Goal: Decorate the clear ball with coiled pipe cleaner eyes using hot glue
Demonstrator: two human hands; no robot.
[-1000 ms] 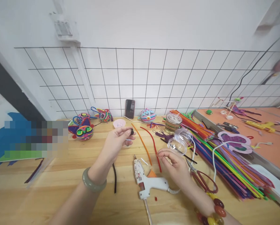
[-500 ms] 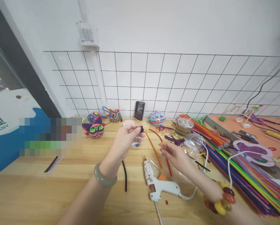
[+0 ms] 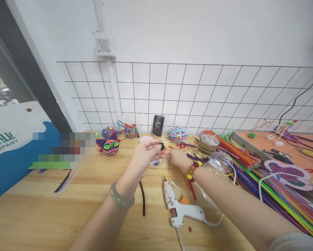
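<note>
My left hand pinches a small black piece, too small to name, between thumb and fingers. My right hand has come close beside it, its fingers drawn together and pointing left; whatever is in them is hidden. A red pipe cleaner and part of an orange one lie on the table below the right hand. From under the left wrist runs a black pipe cleaner. A white hot glue gun rests in front of both hands. Behind the left hand a clear round dish is partly covered.
Several colourful wound ornaments stand at the back left, and a striped one beside a propped phone. To the right are a round jar, clear plastic shells, the glue gun's white cord and long pipe cleaner bundles.
My right hand has moved forward and left, over the orange and red pipe cleaners, closing its fingers beside my left hand. The left hand still holds the black piece. The view shifts slightly.
</note>
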